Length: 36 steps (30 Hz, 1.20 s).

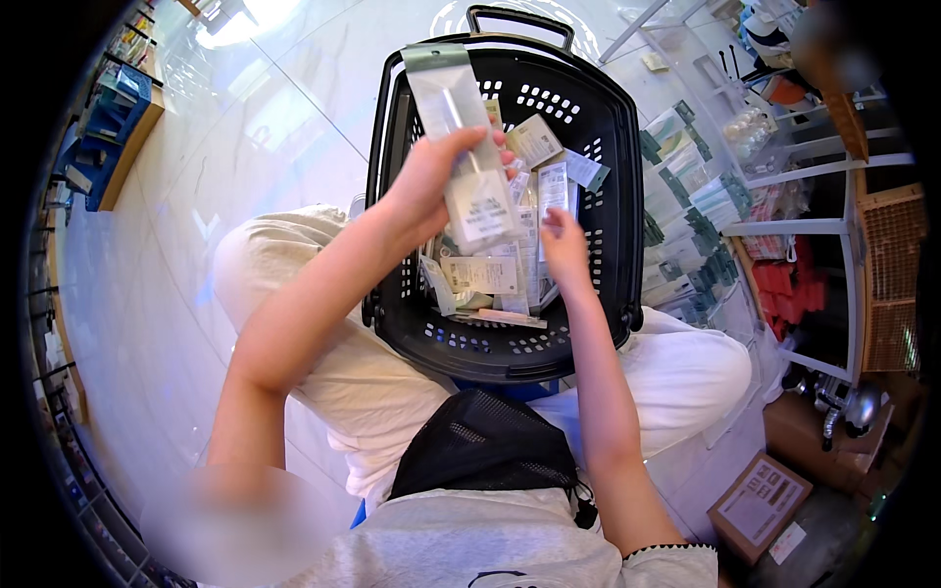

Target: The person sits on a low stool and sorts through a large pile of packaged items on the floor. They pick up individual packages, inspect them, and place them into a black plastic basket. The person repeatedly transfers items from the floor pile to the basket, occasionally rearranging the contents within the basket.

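My left hand grips a long, clear-fronted plastic packet with a dark green header and a hang hole. Something slim and pale shows through its plastic. The packet is held above a black plastic shopping basket between my knees. Over the basket's right side is my right hand, its fingers curled beside a white labelled packet; whether it holds anything cannot be told. Inside the basket lie several small packets, among them a beige carded packet and a boxed item.
Many green-headed packets lie in rows on the right, beside a white-framed shelf with red goods. Cardboard boxes stand at the lower right. A blue display rack is far left on the glossy tiled floor. A black mesh bag covers my lap.
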{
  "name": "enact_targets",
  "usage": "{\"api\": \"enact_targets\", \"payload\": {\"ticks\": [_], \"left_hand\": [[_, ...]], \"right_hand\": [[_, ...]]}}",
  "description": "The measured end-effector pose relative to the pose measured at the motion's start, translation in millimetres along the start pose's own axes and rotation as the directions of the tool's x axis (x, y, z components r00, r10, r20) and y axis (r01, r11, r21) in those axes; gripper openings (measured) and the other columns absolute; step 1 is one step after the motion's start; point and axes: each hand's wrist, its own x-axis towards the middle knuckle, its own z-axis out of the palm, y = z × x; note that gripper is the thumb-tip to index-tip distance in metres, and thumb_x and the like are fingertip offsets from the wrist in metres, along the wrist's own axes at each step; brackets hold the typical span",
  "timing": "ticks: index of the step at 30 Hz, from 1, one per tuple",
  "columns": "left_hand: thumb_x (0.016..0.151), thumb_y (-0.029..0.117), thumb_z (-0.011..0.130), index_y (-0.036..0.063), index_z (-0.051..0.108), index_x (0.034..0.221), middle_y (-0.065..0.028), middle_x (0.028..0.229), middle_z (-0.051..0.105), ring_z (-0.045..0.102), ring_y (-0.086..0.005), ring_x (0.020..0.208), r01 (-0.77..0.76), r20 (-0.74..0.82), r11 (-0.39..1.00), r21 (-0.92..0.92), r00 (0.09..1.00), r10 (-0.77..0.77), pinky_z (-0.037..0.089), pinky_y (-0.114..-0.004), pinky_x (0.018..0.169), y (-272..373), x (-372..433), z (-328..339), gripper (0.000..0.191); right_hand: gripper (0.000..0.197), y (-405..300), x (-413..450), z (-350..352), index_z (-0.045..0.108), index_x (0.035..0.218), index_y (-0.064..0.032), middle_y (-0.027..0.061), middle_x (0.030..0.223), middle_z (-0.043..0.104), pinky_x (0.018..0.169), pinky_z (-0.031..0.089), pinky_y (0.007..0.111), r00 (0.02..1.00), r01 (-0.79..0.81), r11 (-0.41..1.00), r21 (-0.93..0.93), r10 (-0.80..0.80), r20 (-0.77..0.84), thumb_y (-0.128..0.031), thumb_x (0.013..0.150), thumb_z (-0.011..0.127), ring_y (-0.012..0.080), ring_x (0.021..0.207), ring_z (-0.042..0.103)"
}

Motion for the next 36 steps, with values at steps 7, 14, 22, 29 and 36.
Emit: {"api": "enact_targets", "payload": {"ticks": [7,14,22,29,36], "left_hand": [[0.083,0.014,0.043,0.0051,0.044,0.104,-0.0042,0.082,0.052,0.053,-0.0155,0.072,-0.025,0.032,0.984,-0.178,0.999,0.031,0.048,-0.031,0.068,13,9,-13,0.023],[0.085,0.022,0.046,0.0027,0.046,0.103,-0.0076,0.086,0.056,0.057,-0.0180,0.075,0.078,-0.008,0.987,-0.144,0.997,-0.080,0.050,-0.033,0.068,17,4,-12,0.026],[0.087,0.045,0.045,0.0020,0.045,0.114,-0.0115,0.102,0.057,0.059,-0.0178,0.084,0.198,0.012,0.979,-0.043,0.980,-0.198,0.050,-0.032,0.076,-6,2,-3,0.051],[0.086,0.029,0.053,0.0049,0.036,0.127,-0.0072,0.110,0.053,0.053,-0.0148,0.097,0.027,0.347,0.995,0.097,0.936,-0.059,0.045,-0.031,0.085,-18,-12,5,0.050],[0.081,0.014,0.060,0.0033,0.040,0.122,-0.0072,0.103,0.055,0.056,-0.0175,0.095,-0.024,0.248,0.999,-0.028,0.968,0.031,0.047,-0.034,0.082,-4,-15,11,0.047]], "right_hand": [[0.042,40,1,58,0.058,0.097,0.0033,0.0221,0.096,0.059,0.079,0.045,0.040,0.925,0.051,0.815,-0.577,0.179,0.334,-0.025,0.068,0.069,0.0372,0.089,0.057],[0.043,-17,6,4,0.063,0.084,0.0015,0.0246,0.080,0.060,0.069,0.046,0.045,0.978,-0.070,0.903,-0.423,0.146,0.148,-0.040,0.083,0.051,0.0377,0.077,0.059],[0.030,-118,-47,-47,0.065,0.096,-0.0043,0.0155,0.105,0.058,0.082,0.046,0.033,0.555,0.726,0.632,-0.271,-0.771,-0.312,0.001,0.067,0.063,0.0276,0.095,0.058],[0.037,-100,-68,-24,0.060,0.105,-0.0065,0.0165,0.118,0.052,0.097,0.034,0.043,0.475,0.829,0.443,-0.341,-0.880,0.012,0.005,0.070,0.054,0.0290,0.113,0.048],[0.037,-63,-35,-17,0.050,0.109,0.0006,0.0177,0.110,0.053,0.093,0.038,0.041,0.744,0.599,0.773,-0.210,-0.634,-0.210,0.006,0.073,0.048,0.0367,0.105,0.049]]}}
